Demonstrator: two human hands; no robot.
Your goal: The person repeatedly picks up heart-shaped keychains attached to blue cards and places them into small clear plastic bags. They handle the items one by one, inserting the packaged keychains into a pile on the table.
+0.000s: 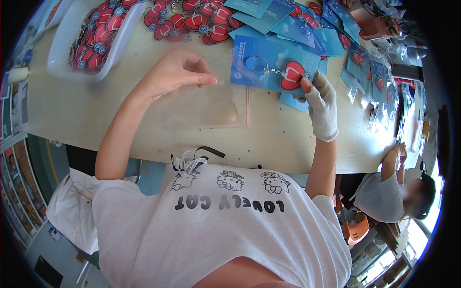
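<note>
My bare left hand (180,72) is closed, thumb and fingertips pinched on the edge of a clear plastic bag (224,66). The film stretches from there toward a blue card (243,50); how far the card sits inside it is hard to tell. My right hand (321,103), in a white glove with bare fingertips, grips the card's right side. Its thumb presses beside a red keychain (292,76) with a metal ring, which lies on the card. Below my hands, more clear bags (218,108) lie flat on the table, a red seal line along one side.
A white plastic tub (60,60) of red keychains stands at the back left. Loose red keychains (194,21) and blue cards (269,21) are piled along the back. Bagged cards (367,72) lie at the right. Another person (384,194) sits at the table's right end.
</note>
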